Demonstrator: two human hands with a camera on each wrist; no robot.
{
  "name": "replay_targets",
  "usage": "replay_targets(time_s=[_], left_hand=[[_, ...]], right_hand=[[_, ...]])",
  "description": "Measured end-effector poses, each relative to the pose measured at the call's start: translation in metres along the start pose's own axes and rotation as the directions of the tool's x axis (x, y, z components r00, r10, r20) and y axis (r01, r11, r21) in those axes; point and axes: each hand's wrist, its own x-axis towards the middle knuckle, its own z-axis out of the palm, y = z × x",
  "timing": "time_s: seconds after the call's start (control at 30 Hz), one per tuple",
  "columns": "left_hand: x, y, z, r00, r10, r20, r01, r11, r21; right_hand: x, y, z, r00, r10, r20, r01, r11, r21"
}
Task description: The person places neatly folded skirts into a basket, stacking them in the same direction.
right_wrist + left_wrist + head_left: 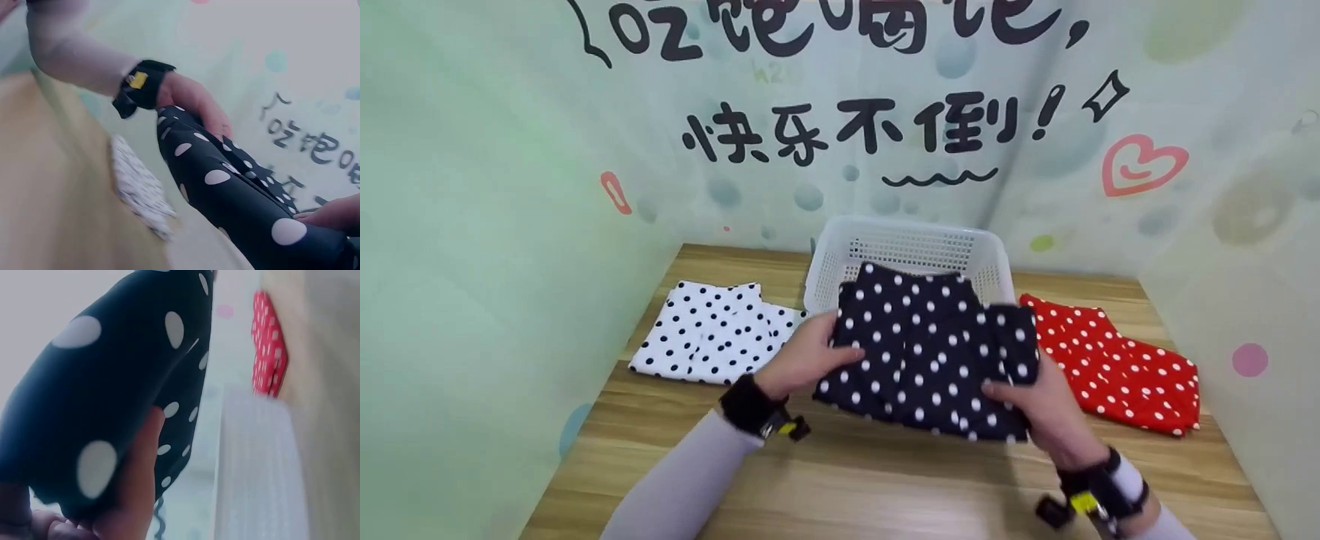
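A folded black garment with white dots (pixel 922 352) is held up off the table, in front of the basket in the head view. My left hand (pixel 802 356) grips its left side, with the thumb lying across the front. On the opposite side my right hand (pixel 1050 409) pinches the lower right part, thumb in front and fingers hidden behind the cloth. The left wrist view shows the dotted fabric (pixel 129 377) wrapped close over the left fingers. In the right wrist view the garment (pixel 225 174) stretches between both hands, its layers sagging slightly.
Behind the garment stands a white perforated plastic basket (pixel 986 251) near the back wall. A folded white garment with black dots (pixel 712 330) lies on the wooden table (pixel 810 495) at left, a folded red one with white dots (pixel 1117 367) at right. Printed fabric walls enclose the table.
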Motion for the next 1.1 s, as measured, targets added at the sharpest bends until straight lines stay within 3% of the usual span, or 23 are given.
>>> replay_targets(time_s=[0.13, 0.23, 0.37, 0.53, 0.73, 0.83, 0.97, 1.1], left_hand=[[0.041, 0.004, -0.016, 0.992, -0.043, -0.120, 0.045, 0.999, 0.015], [0.073, 0.003, -0.024, 0.980, -0.051, -0.194, 0.052, 0.999, 0.002], [0.111, -0.001, -0.030, 0.970, -0.078, -0.230, 0.081, 0.997, 0.006], [0.143, -0.005, -0.036, 0.956, -0.117, -0.270, 0.135, 0.990, 0.048], [0.164, -0.011, -0.032, 0.953, -0.115, -0.279, 0.156, 0.980, 0.126], [0.167, -0.016, -0.028, 0.941, -0.121, -0.317, 0.181, 0.970, 0.165], [0.164, -0.021, -0.027, 0.914, -0.151, -0.377, 0.252, 0.939, 0.234], [0.158, -0.024, -0.026, 0.897, -0.169, -0.409, 0.284, 0.929, 0.238]], right_hand=[[0.046, -0.019, -0.003, 1.000, -0.025, 0.011, 0.025, 0.999, 0.046], [0.079, -0.028, -0.005, 0.999, -0.016, -0.034, 0.017, 0.998, 0.055], [0.118, -0.031, -0.007, 0.991, -0.002, -0.133, 0.003, 1.000, 0.004], [0.158, -0.029, -0.008, 0.980, -0.040, -0.195, 0.022, 0.995, -0.092], [0.178, -0.024, -0.009, 0.962, -0.088, -0.258, 0.038, 0.980, -0.196], [0.179, -0.024, -0.006, 0.944, -0.150, -0.295, 0.043, 0.939, -0.341], [0.175, -0.024, -0.008, 0.912, -0.232, -0.337, 0.020, 0.848, -0.529], [0.168, -0.027, -0.012, 0.892, -0.269, -0.364, 0.016, 0.823, -0.568]])
